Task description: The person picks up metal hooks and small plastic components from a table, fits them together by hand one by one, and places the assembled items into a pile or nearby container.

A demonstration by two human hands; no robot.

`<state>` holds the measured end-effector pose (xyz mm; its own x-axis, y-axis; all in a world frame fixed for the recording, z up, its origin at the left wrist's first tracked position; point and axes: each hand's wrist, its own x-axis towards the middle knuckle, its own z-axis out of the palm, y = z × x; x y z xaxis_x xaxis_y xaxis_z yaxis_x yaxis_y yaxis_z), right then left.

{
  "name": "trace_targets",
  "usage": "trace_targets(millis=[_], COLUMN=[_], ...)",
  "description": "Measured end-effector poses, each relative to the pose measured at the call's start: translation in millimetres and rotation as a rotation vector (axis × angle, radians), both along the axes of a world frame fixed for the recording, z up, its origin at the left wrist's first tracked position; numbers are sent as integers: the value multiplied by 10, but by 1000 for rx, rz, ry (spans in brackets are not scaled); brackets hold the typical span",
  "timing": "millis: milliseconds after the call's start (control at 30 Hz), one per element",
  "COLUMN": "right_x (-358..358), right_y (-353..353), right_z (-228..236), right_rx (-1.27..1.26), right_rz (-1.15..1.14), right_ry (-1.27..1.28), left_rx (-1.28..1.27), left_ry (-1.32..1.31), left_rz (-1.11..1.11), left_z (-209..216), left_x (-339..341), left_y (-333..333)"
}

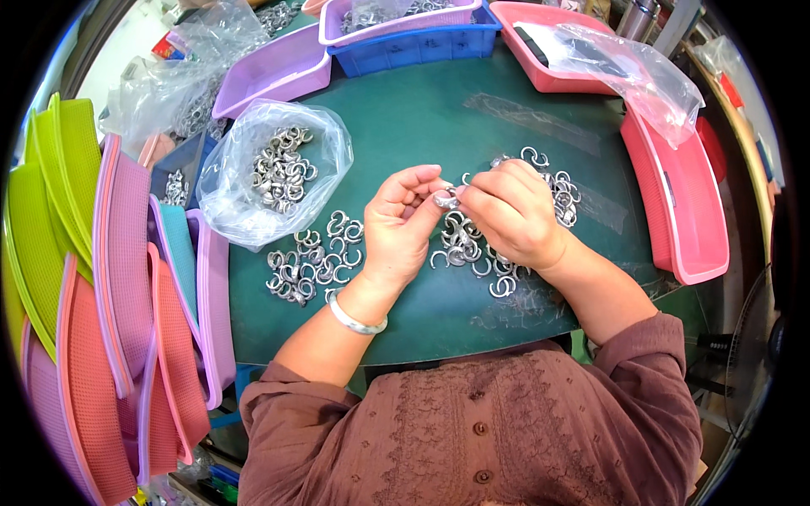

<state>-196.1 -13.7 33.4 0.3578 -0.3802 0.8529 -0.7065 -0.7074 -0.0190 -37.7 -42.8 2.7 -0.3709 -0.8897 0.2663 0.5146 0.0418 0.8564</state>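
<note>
My left hand (403,218), with a pale bangle on its wrist, pinches a small silvery C-shaped metal ring (447,201) between thumb and finger. My right hand (516,211) closes on the same piece from the other side, its fingertips meeting the left ones over the table. Beneath and around the right hand lie loose open metal rings (461,242), partly hidden by it. More of them form a pile (564,196) just beyond that hand. Left of my left wrist spreads another pile of open rings (314,263). A clear plastic bag (325,152) behind it holds several more.
The green tabletop (405,110) carries purple (278,72), blue (413,52) and pink trays (548,80) along its far side. A long pink tray (696,219) stands at the right edge. Stacked colourful baskets (126,270) crowd the left side. Plastic film (650,84) drapes over the pink trays.
</note>
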Motion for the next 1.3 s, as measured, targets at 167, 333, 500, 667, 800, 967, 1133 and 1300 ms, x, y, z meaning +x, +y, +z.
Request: trace_targets(millis=[167, 333, 500, 667, 800, 967, 1133, 1300], right_x=[-7, -10, 4, 9, 11, 2, 10, 3], right_y=[-9, -13, -5, 2, 20, 30, 21, 12], right_z=[6, 9, 9, 23, 45, 61, 63, 57], right_rx=[-4, -12, -14, -34, -29, -23, -30, -30], right_rz=[11, 14, 14, 12, 23, 24, 32, 32], right_ry=[11, 21, -8, 10, 7, -2, -10, -10], left_rx=[-29, -24, 131, 235, 154, 63, 39, 15], left_ry=[-8, -32, 36, 174, 157, 118, 78, 81], left_rz=[2, 18, -51, -155, -181, -181, -136, -127], left_z=[10, 22, 12, 17, -17, 4, 8, 0], left_x=[13, 22, 18, 24, 43, 41, 44, 33], left_y=[-6, -1, -12, -42, -55, -50, -43, -48])
